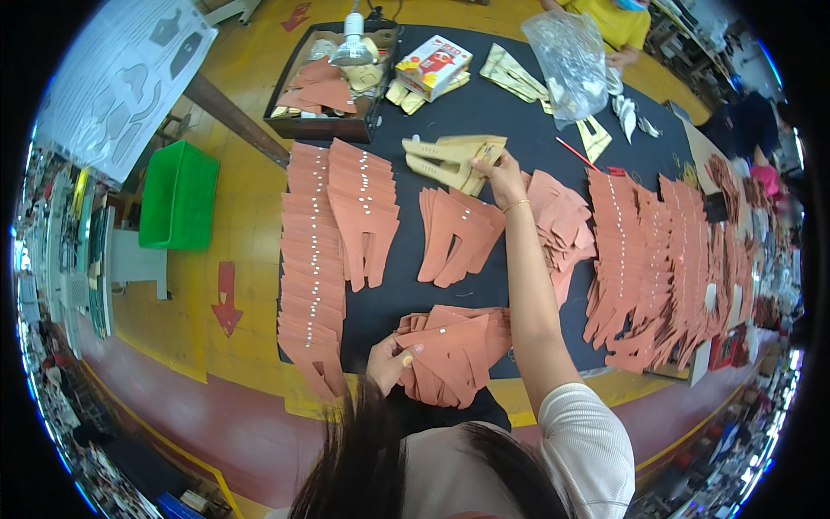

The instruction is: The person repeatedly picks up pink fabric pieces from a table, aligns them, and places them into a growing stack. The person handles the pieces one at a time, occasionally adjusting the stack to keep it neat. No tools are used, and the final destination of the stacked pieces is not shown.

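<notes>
Stretched out over the dark table, my right hand [500, 177] is closed on one end of a pale yellow forked template [451, 163] with a long cutout. Close to the table's front edge, my left hand [393, 363] grips the left side of a reddish-brown cut piece [445, 342] on a loose pile, its thumb on top. Between the hands lies a small fanned stack of similar cut pieces [458, 233], with a tiny white tag on it. More forked pieces overlap in long rows [311, 251] at the left, each marked with a white tag.
An open box [278, 125] with scraps and a lamp [353, 48] stand at the back left, beside a small carton [432, 65]. Tagged rows [644, 251] and a red pen [575, 154] are at right. A person [614, 30] stands opposite near a plastic bag [566, 65].
</notes>
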A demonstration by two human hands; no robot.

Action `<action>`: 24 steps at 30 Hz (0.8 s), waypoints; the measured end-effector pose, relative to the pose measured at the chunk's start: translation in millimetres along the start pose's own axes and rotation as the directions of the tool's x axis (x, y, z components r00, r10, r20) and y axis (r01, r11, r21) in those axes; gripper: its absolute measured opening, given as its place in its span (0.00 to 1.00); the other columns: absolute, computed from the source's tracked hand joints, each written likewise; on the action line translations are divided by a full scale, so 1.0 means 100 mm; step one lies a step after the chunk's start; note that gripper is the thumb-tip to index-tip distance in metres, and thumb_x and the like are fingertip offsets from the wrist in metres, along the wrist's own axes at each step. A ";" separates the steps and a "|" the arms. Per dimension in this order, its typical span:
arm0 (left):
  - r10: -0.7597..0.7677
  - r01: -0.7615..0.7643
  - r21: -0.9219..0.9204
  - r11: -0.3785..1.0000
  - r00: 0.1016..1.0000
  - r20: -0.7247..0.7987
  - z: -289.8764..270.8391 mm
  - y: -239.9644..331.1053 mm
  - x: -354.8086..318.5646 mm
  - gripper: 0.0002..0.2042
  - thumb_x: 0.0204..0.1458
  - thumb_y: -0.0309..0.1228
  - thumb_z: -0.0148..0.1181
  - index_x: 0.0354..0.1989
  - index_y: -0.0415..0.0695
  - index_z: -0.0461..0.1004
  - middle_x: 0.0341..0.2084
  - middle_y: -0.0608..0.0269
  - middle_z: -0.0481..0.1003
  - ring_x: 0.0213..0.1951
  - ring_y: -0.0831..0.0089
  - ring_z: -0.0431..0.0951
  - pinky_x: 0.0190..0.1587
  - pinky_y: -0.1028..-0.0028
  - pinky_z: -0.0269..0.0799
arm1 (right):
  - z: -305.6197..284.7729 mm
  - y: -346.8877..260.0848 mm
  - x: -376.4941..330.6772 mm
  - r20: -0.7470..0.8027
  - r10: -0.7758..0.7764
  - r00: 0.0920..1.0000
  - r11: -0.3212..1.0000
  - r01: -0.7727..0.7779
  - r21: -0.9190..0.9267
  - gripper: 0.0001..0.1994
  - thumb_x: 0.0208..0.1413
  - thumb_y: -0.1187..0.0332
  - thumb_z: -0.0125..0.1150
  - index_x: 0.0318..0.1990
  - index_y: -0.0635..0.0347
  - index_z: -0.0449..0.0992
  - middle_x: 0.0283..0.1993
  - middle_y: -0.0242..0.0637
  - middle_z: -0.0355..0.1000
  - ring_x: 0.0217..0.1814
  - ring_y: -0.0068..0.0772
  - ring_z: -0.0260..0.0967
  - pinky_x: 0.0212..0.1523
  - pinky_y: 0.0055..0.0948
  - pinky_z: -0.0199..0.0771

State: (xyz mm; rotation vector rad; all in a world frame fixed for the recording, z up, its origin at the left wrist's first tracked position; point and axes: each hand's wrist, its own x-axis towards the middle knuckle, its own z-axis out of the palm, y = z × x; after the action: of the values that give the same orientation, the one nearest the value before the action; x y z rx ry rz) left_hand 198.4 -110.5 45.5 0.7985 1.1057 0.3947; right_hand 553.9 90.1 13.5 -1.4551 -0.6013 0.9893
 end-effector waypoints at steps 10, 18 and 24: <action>0.074 -0.064 -0.104 0.992 0.993 0.092 -0.02 -0.05 0.00 0.14 0.57 0.25 0.63 0.50 0.35 0.74 0.43 0.64 0.78 0.44 0.82 0.74 0.49 0.78 0.71 | 1.65 -0.52 0.21 0.350 0.216 0.911 0.825 -0.362 0.434 0.18 0.62 0.62 0.60 0.50 0.67 0.69 0.42 0.40 0.76 0.41 0.35 0.79 0.42 0.37 0.82; 0.120 -0.125 0.277 0.953 0.992 0.035 0.03 0.15 -0.16 0.09 0.55 0.27 0.65 0.40 0.35 0.76 0.34 0.65 0.79 0.36 0.84 0.74 0.41 0.79 0.71 | 2.32 -0.44 0.60 0.448 0.227 0.865 0.843 -0.405 0.354 0.29 0.65 0.56 0.57 0.64 0.68 0.60 0.69 0.49 0.56 0.73 0.51 0.52 0.73 0.47 0.49; 0.235 -0.286 0.428 0.857 0.957 0.168 0.10 0.57 -0.40 0.09 0.53 0.28 0.66 0.38 0.36 0.76 0.24 0.59 0.78 0.27 0.82 0.74 0.32 0.78 0.71 | 0.62 -0.17 0.38 0.394 0.229 0.890 0.822 0.040 -0.568 0.29 0.54 0.54 0.68 0.58 0.63 0.73 0.57 0.42 0.73 0.61 0.34 0.68 0.62 0.35 0.66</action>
State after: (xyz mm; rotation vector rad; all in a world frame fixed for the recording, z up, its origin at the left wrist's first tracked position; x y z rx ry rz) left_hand 196.5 -102.1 115.1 1.3771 0.9971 0.3180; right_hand 523.9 157.3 26.6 -1.7954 -1.2549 1.3160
